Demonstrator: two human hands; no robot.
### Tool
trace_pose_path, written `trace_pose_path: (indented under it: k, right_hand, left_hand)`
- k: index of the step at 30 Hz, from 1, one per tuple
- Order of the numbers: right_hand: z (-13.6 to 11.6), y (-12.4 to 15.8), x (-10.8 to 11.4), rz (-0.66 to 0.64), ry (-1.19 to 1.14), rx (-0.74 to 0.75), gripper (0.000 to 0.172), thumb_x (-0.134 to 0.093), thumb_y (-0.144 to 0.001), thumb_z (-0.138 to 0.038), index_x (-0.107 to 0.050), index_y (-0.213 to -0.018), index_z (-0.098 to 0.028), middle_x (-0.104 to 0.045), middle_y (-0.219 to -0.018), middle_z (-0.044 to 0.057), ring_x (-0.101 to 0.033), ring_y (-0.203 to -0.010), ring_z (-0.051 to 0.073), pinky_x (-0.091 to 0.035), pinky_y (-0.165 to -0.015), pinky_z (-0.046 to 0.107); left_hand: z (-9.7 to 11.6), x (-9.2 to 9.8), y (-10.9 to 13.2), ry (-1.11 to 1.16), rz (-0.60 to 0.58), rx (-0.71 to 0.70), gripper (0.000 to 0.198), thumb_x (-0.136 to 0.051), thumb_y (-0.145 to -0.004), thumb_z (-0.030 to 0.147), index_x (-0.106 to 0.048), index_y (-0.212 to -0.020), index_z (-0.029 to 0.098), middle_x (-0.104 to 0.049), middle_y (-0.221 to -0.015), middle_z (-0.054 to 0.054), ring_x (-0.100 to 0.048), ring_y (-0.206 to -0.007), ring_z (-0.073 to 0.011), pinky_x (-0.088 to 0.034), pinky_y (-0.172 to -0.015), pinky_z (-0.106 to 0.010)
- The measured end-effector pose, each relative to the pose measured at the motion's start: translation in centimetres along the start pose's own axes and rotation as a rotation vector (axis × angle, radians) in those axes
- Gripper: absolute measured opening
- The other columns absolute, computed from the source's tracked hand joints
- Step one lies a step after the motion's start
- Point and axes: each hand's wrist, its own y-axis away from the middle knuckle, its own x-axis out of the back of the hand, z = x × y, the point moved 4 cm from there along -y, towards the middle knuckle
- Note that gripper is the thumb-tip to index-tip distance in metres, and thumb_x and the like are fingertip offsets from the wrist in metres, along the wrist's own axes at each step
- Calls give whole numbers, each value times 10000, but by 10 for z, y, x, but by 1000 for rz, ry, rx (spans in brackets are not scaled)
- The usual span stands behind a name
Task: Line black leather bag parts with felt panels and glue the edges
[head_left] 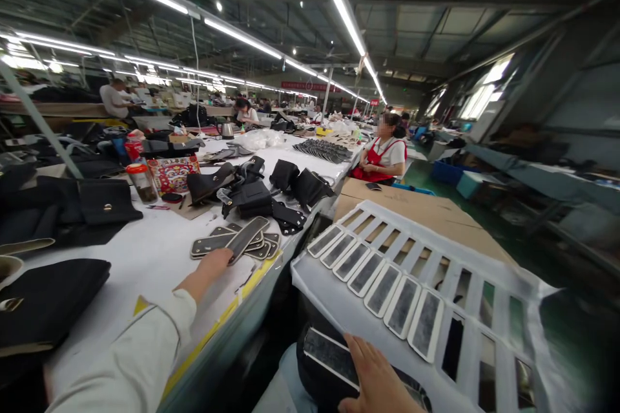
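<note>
left hand (213,267) grips round-ended strip (248,238) | right hand (375,375) on white-edged panel (328,355)

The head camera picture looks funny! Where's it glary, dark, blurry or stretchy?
All in the head view: ceiling tube lights and right-hand windows glare white; deep shadow fills the gap beside the white table; the pale-blue bench at right looks soft, the black strips by the left hand clearer; the left sleeve looks stretched near the bottom edge.

strap pieces (248,239): smooth, leather-like | kettle (227,132): glossy metal | sheet (436,209): matt cardboard
</note>
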Motion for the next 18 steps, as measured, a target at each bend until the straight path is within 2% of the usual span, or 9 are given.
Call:
trace_pose_path:
  k: [2, 5, 9, 11, 13, 14, 16, 18]
  right_hand:
    - [4, 0, -3, 36, -39, 28, 995, -721, -514, -338, -347, -1392, -57, -360, -1422, 210, -330, -1306, 351, -241, -1094, 472]
    - [6, -2, -6, 79, -75, 66, 978, -726, -516, -325, -363, -1386, -68, -367, -1418, 213, -330, -1304, 366, -236, -1088, 509]
    - [4, 5, 3, 160, -112, 118, 927, -698, -584, -314, -329, -1407, -105, -313, -1456, 182, -275, -1339, 347, -204, -1102, 521]
    - [5, 19, 14, 217, -152, 151, 853, -661, -666, -341, -311, -1415, -134, -317, -1460, 157, -285, -1342, 312, -253, -1098, 488]
    - [5, 37, 26, 288, -186, 186, 754, -601, -757, -359, -300, -1416, -150, -356, -1440, 144, -329, -1325, 276, -312, -1081, 451]
    - [4, 47, 32, 336, -193, 203, 706, -571, -792, -356, -299, -1413, -158, -382, -1423, 141, -354, -1310, 264, -336, -1070, 442]
    - [-3, 62, 45, 437, -178, 249, 654, -543, -829, -349, -297, -1408, -171, -420, -1390, 142, -386, -1286, 256, -366, -1049, 439]
    - [-15, 71, 58, 545, -141, 324, 665, -546, -837, -352, -269, -1413, -168, -412, -1388, 151, -360, -1300, 262, -356, -1050, 456]
  left_hand:
    - [-8, 0, 1, 3, 31, 6, 314, -376, -878, 221, -606, -1073, 135, -610, -1162, -124, -551, -1095, -222, -384, -957, -329]
    - [-9, 2, 7, -8, 111, 70, 444, -412, -875, 370, -502, -1216, 102, -527, -1270, -165, -507, -1153, -265, -387, -952, -354]
    - [-6, 14, 17, -18, 167, 192, 348, -328, -899, 287, -591, -1027, 97, -644, -1038, -141, -608, -962, -241, -453, -829, -318]
    - [-8, 27, 34, -23, 218, 275, 375, -252, -914, 248, -573, -1013, 80, -634, -1039, -156, -603, -963, -243, -461, -810, -327]
    - [-7, 42, 61, -33, 318, 333, 403, -209, -924, 259, -482, -1138, 54, -565, -1176, -182, -556, -1059, -258, -460, -838, -358]
    - [-2, 53, 78, -15, 466, 294, 375, -244, -920, 283, -471, -1149, 93, -565, -1195, -131, -543, -1085, -235, -462, -857, -347]
    - [19, 70, 112, 52, 633, 29, 292, -341, -891, 316, -488, -1106, 182, -568, -1217, -17, -533, -1107, -171, -446, -915, -337]
    - [46, 81, 148, 182, 690, -199, 233, -460, -824, 319, -534, -1039, 267, -590, -1203, 76, -569, -1042, -139, -452, -925, -342]
